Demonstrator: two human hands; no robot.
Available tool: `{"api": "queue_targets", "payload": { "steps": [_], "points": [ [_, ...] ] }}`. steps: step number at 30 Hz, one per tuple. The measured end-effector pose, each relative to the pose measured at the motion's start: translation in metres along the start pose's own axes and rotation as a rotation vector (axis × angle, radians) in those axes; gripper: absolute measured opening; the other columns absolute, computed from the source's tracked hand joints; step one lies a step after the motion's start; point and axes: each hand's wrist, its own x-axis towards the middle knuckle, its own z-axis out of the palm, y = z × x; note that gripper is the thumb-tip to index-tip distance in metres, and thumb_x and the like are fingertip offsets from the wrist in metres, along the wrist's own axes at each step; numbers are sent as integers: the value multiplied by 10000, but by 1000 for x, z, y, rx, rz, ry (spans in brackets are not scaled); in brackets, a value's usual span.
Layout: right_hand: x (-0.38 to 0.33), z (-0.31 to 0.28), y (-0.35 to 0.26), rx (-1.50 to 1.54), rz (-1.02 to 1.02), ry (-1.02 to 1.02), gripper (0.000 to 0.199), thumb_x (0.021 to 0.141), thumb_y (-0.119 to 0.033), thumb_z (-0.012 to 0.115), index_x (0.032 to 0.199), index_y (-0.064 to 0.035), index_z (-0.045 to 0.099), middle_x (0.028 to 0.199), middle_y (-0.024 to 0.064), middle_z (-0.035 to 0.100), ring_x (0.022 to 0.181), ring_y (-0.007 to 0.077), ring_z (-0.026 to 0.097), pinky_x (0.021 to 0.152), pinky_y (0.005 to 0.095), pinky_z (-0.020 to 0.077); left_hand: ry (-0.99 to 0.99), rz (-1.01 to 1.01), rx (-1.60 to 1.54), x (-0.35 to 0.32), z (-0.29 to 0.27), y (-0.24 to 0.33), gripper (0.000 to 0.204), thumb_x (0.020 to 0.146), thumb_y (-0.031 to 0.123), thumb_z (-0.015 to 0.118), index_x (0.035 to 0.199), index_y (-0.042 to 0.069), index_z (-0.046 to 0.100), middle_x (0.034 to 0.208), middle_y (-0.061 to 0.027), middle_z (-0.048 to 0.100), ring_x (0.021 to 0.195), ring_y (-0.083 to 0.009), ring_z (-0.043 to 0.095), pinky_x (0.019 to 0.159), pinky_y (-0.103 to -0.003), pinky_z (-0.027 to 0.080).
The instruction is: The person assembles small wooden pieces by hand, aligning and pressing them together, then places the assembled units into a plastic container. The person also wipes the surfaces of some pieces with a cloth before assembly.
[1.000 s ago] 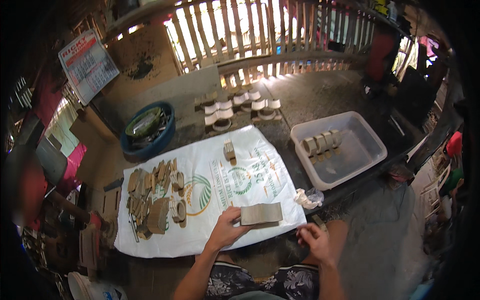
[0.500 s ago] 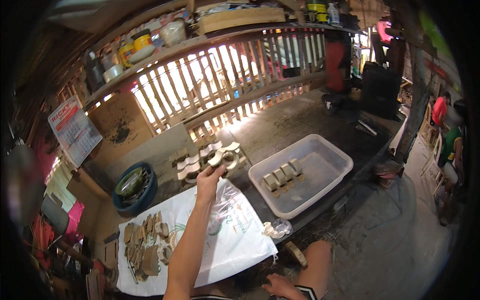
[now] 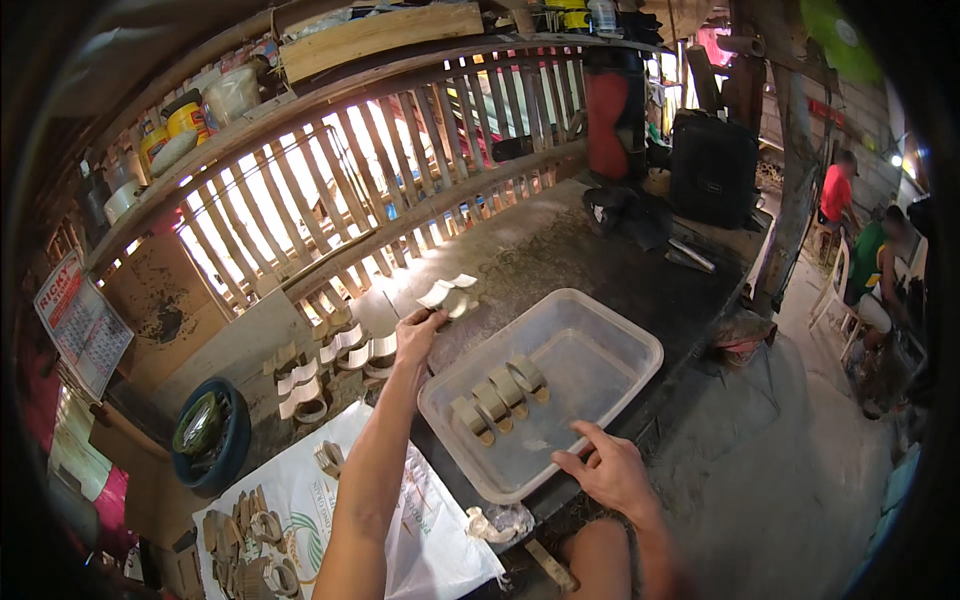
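Observation:
My left hand (image 3: 422, 330) is closed on a pale curved piece (image 3: 447, 292) with a wavy top, lifted above the table just beyond the far left corner of the tray. Several similar curved pieces (image 3: 345, 342) stand in rows to its left. The clear plastic tray (image 3: 630, 355) holds a row of several pale arched pieces (image 3: 492, 400) with tan ends. My right hand (image 3: 610, 472) is at the tray's near right side, its index finger and thumb apart and nothing visible between them. Whether it touches the rim is unclear.
A white sack (image 3: 430, 520) lies on the table, with brown cut pieces (image 3: 235, 540) on it. A blue basin (image 3: 240, 450) stands at left. A crumpled plastic bag (image 3: 505, 522) sits by the tray. A black case (image 3: 712, 170) stands far right; people (image 3: 870, 265) sit beyond.
My left hand has lifted the curved piece away from the rows, toward the tray. My right hand has risen from my lap to the tray. The view has turned right.

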Motion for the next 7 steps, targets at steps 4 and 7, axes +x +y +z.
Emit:
{"api": "queue_targets", "payload": {
  "steps": [4,7],
  "points": [
    [9,0,22,92,23,32,570,833,-400,849,1194,3,670,723,157,699,647,209,716,612,350,561,-78,37,-49,30,10,-45,344,875,185,804,1139,-26,742,1011,-44,737,872,-110,623,775,-270,462],
    [14,-13,49,202,52,21,451,844,-288,857,1174,-25,697,850,149,769,716,229,756,672,328,617,-113,40,21,55,10,-71,386,885,201,799,1184,-31,726,1063,-63,740,958,-127,646,871,-268,479]
  ]
}}
